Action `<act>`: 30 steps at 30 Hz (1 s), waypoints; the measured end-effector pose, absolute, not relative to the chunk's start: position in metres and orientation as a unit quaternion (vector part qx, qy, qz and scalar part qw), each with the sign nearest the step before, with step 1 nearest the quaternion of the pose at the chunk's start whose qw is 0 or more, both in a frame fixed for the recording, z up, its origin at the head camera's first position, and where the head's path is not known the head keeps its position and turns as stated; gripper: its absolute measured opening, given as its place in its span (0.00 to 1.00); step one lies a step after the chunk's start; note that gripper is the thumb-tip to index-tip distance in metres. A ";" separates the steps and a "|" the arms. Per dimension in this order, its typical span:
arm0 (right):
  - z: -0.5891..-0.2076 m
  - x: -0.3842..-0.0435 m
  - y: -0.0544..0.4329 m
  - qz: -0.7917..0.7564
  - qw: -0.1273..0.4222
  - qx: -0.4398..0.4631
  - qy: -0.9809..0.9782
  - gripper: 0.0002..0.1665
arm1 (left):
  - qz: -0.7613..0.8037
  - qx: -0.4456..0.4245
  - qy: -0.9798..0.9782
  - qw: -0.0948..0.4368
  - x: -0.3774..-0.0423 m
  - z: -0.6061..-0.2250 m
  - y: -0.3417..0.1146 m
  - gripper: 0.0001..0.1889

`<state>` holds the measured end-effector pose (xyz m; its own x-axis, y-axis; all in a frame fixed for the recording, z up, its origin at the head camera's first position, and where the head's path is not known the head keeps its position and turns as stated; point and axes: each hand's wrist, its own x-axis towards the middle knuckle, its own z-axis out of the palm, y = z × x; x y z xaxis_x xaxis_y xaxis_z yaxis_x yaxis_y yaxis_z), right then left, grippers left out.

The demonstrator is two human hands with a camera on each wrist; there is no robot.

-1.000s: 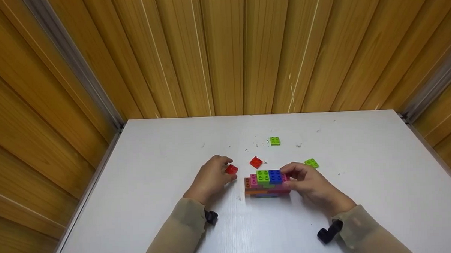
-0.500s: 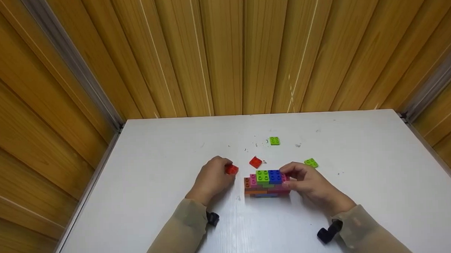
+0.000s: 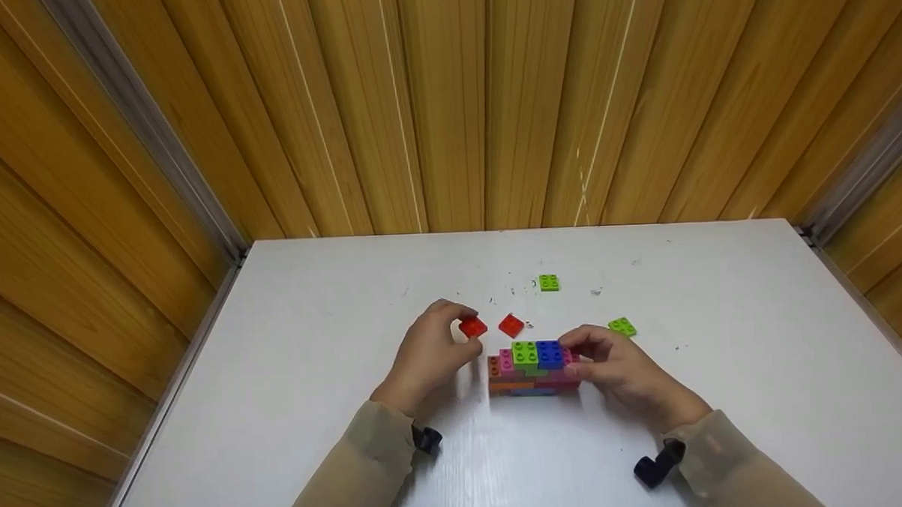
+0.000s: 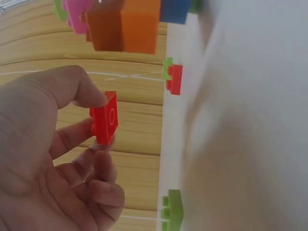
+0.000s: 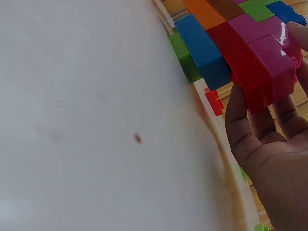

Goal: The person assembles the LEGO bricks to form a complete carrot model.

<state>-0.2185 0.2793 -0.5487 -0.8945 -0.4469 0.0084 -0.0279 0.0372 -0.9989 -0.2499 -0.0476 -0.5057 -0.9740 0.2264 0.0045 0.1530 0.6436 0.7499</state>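
Between its thumb and fingers my left hand (image 3: 424, 357) pinches a flat red toy building brick (image 3: 473, 327), just left of a second red brick (image 3: 511, 326) on the table. The left wrist view shows the held brick (image 4: 107, 118) off the table, its hollow underside toward the tabletop. My right hand (image 3: 626, 375) grips the right end of a built stack of bricks (image 3: 526, 372). Orange, brown, pink, red, blue and green pieces make up the stack (image 5: 245, 53), with a green and a blue brick side by side on top.
A flat green brick (image 3: 549, 282) lies farther back on the white table (image 3: 332, 295). Another green brick (image 3: 622, 327) lies just beyond the right hand. Wood-patterned panels (image 3: 446, 111) stand behind the table and at both sides.
My left hand has closed on the red brick, lifted it, and brought it slightly right and up in the head view. The right hand and the stack have stayed put.
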 end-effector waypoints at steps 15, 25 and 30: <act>-0.548 -0.219 0.278 -0.696 0.156 -0.196 0.673 0.18 | 0.487 0.236 0.839 0.058 -0.239 -0.491 -0.041 0.21; -0.550 -0.220 0.280 -0.685 0.148 -0.213 0.681 0.18 | 0.505 0.258 0.817 0.108 -0.233 -0.489 -0.038 0.21; -0.550 -0.221 0.282 -0.671 0.139 -0.217 0.695 0.18 | 0.500 0.258 0.818 0.123 -0.231 -0.489 -0.037 0.23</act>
